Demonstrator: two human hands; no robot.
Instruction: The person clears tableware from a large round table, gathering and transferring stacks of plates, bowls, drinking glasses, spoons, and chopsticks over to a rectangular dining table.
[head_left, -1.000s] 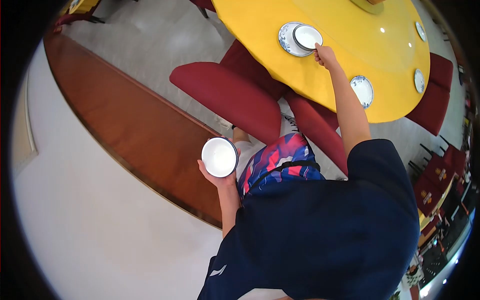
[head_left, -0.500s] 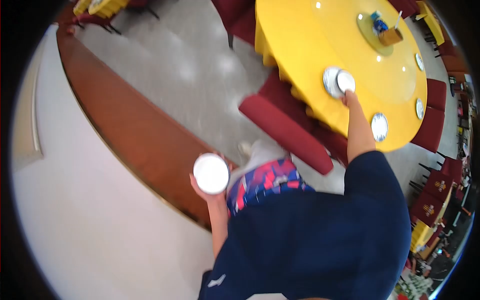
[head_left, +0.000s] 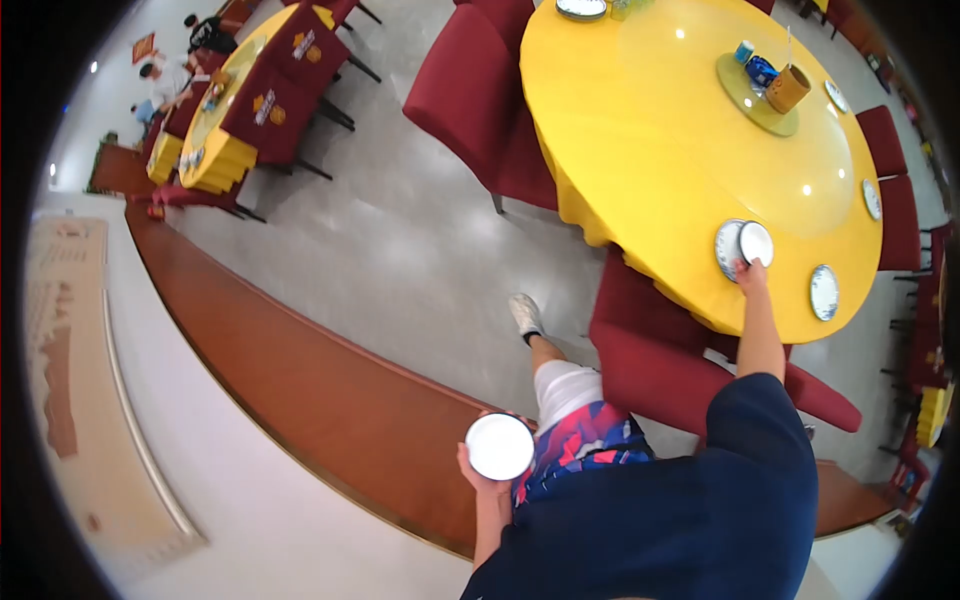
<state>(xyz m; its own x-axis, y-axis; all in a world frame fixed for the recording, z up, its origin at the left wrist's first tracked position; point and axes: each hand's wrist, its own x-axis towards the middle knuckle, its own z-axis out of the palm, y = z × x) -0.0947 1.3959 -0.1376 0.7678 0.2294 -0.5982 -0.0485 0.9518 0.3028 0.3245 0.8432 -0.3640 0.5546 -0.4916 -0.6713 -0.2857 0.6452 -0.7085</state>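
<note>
A white bowl (head_left: 757, 244) with a thin dark rim and a plain, glossy inside is at the near right edge of the round table (head_left: 640, 130), over the right part of a white saucer plate (head_left: 727, 250) with blue patterning. The right hand (head_left: 750, 275) pinches the bowl's near rim between thumb and fingers; whether its base touches the plate cannot be told.

The left hand (head_left: 482, 480) cups a second bowl (head_left: 500, 447), also white with a dark rim, well apart from the table and near the person's body. Its wall and underside are hidden, as are most of the supporting fingers, so I cannot tell whether more bowls are nested beneath.

The bowl in the right hand covers part of the plate, and the far plate (head_left: 582, 9) is cut off at the top edge. Gold emblems with lettering on the far left maroon chairs (head_left: 268, 108) are too small to read; the marks on the wall scroll (head_left: 62, 380) are likewise illegible.
</note>
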